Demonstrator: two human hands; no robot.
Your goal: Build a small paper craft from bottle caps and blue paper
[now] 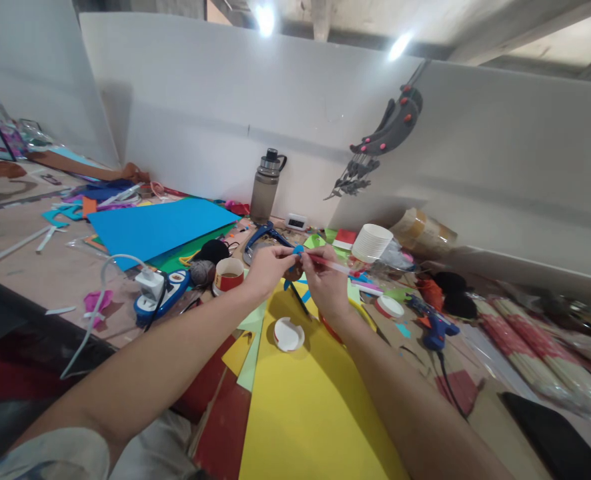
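Observation:
Above the yellow sheet (295, 407), my left hand (270, 268) pinches a small blue piece (298, 250), which looks like paper. My right hand (328, 283) meets it there, its fingers closed round a thin pinkish translucent stick (331, 265) that points off to the right. The stick's near end touches or almost touches the blue piece; the fingers hide the exact contact. Below the hands, a cut white cup base (289, 335) lies on the yellow sheet. Blue strips and a dark, thin tool lie under my fingers, partly covered.
A blue sheet (160, 230) lies at left, near a power strip (163, 297) with a cable. A bottle (264, 187) stands by the white partition (185, 100). Stacked paper cups (372, 243), a white lid (389, 307) and a blue glue gun (436, 330) are at right.

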